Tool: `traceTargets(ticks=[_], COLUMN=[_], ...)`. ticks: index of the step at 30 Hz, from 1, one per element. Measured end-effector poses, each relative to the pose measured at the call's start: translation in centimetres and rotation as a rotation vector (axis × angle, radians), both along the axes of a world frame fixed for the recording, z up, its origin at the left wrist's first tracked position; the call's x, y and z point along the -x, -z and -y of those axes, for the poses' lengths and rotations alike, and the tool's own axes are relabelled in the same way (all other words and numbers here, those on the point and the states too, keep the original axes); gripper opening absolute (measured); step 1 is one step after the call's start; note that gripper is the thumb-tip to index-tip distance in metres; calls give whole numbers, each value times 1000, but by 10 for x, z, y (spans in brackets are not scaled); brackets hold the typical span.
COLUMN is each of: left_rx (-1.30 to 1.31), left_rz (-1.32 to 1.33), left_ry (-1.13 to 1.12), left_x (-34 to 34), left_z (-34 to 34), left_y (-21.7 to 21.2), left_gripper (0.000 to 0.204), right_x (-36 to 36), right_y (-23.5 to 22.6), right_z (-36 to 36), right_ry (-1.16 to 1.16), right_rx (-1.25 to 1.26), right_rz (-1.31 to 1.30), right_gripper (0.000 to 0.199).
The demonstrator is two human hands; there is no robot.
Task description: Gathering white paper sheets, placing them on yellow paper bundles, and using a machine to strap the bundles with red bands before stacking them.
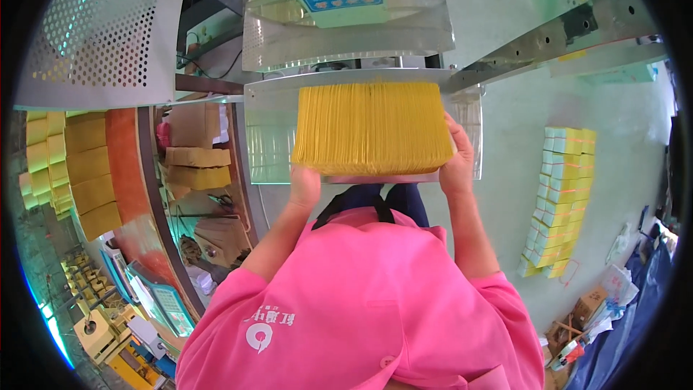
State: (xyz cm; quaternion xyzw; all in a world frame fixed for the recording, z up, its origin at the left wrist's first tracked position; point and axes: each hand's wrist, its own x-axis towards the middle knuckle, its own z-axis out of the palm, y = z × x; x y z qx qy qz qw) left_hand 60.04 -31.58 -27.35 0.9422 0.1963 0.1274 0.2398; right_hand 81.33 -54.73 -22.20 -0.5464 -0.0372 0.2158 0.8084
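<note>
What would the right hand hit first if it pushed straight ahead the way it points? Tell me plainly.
The right hand, gripping the yellow stack's right side, points up and away toward the machine. First in line looks like the metal shelf edge just past the stack, though depth is hard to judge here.

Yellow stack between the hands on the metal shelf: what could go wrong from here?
1. The yellow stack of thin sheets is held only by side pressure from the left hand and right hand; if the grip loosens, middle sheets may bow out or fan apart.
2. Its front edge sits at the lip of the metal shelf, so sheets could slide off toward the person.
</note>
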Motion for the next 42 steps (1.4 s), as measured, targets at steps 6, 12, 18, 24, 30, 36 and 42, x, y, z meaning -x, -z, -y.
traceTargets(ticks=[6,12,18,24,30,36,42], left_rx=[1718,1414,1298,1365,1450,1402,1408], left_rz=[632,421,399,356,344,318,304], left_ry=[-161,-66,-125,-154,-252,-267,-257], left_x=[-45,-11,-1,15,23,19,28], left_z=[27,21,21,18,13,14,8], left_y=[-55,-32,-14,3,7,3,15], left_gripper=[61,65,52,51,55,56,59], right_x=[6,20,23,5,-1,6,15], right_y=[32,32,30,18,17,15,14], right_z=[5,8,14,21,16,18,16], right_ry=[91,139,117,-29,-98,-63,-40], right_rx=[-47,-41,-39,224,212,89,17], right_rz=[113,140,78,180,209,100,85], right_gripper=[28,29,34,53,63,63,63])
